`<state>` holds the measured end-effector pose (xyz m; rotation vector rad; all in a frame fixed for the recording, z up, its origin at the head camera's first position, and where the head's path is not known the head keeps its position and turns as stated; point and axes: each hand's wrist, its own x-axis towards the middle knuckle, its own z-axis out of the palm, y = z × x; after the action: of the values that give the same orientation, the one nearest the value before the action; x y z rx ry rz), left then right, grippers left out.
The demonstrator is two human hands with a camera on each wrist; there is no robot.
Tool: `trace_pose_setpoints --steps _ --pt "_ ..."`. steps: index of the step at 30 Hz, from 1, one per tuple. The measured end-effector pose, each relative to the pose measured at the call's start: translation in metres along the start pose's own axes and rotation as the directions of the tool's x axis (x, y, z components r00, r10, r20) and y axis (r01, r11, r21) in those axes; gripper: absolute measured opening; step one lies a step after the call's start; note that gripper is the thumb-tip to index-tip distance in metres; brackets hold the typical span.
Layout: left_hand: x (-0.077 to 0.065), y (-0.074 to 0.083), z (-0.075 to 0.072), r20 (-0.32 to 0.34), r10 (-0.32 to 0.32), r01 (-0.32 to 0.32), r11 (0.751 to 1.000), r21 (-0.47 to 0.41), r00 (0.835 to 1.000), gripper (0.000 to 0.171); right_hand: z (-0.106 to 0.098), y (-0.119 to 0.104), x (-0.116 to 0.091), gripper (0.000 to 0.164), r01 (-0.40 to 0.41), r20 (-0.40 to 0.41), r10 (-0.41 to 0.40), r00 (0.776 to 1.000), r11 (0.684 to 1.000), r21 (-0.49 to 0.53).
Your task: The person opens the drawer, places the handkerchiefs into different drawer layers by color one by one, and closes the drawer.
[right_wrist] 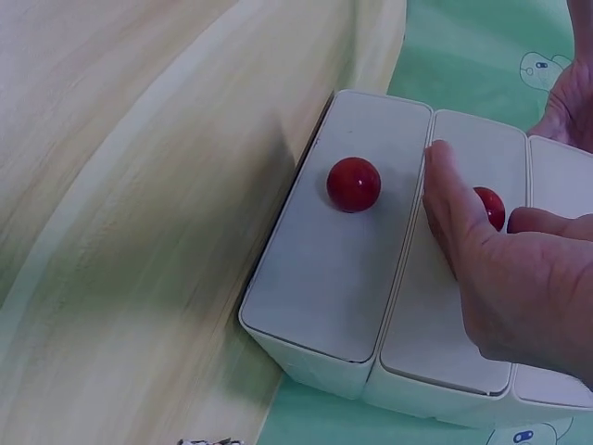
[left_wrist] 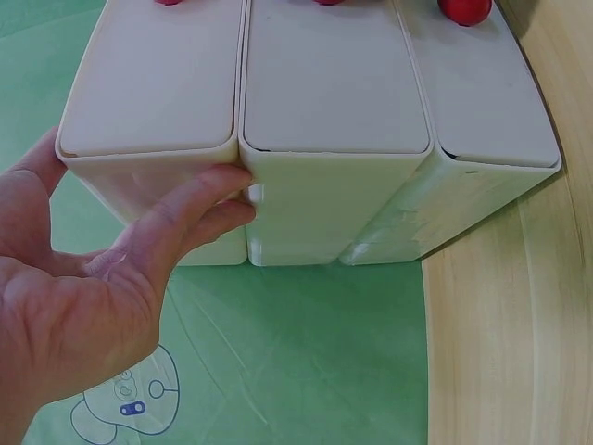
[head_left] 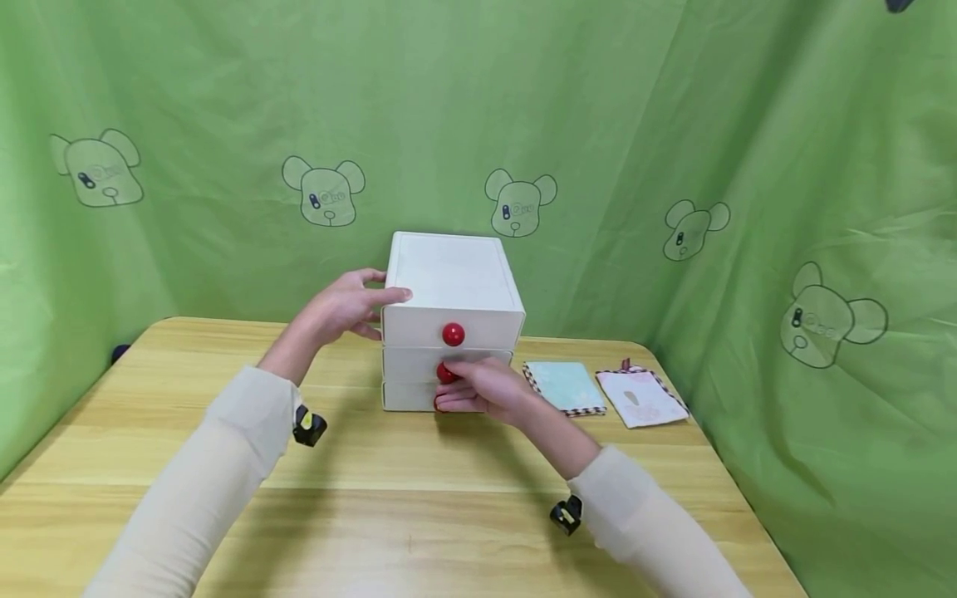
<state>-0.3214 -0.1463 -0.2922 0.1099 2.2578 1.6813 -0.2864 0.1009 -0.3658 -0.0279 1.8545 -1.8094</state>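
A white three-drawer cabinet (head_left: 456, 270) with a round red knob on each drawer stands on the table. My left hand (head_left: 347, 306) rests against its upper left side, with a digit over the top edge. In the left wrist view, fairly straight fingers (left_wrist: 208, 190) touch the side near the seam below the top drawer. My right hand (head_left: 489, 389) is at the front, its thumb and fingers pinching the middle red knob (head_left: 446, 373). The top red knob (head_left: 453, 334) is untouched. In the right wrist view, the bottom red knob (right_wrist: 354, 184) shows fully. All three drawers look pushed in.
Right of the cabinet lie a light blue cloth (head_left: 564, 388) with a checked border and a white-pink cloth (head_left: 641, 397). The wooden table (head_left: 389, 531) extends toward me. A green curtain (head_left: 441, 108) with bear-head drawings hangs behind and on both sides.
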Motion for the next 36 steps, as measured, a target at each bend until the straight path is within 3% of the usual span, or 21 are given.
trace_pose_setpoints --steps 20,36 --pt "0.002 -0.002 0.002 -0.006 0.028 -0.027 1.000 0.007 1.000 0.087 -0.001 0.005 0.001 0.037 0.027 -0.028 -0.027 0.999 1.000 -0.008" --pt "0.000 0.000 0.002 -0.011 0.032 -0.032 0.999 0.004 0.999 0.086 0.001 0.011 -0.021 0.035 0.044 0.005 -0.043 0.999 0.995 -0.090"
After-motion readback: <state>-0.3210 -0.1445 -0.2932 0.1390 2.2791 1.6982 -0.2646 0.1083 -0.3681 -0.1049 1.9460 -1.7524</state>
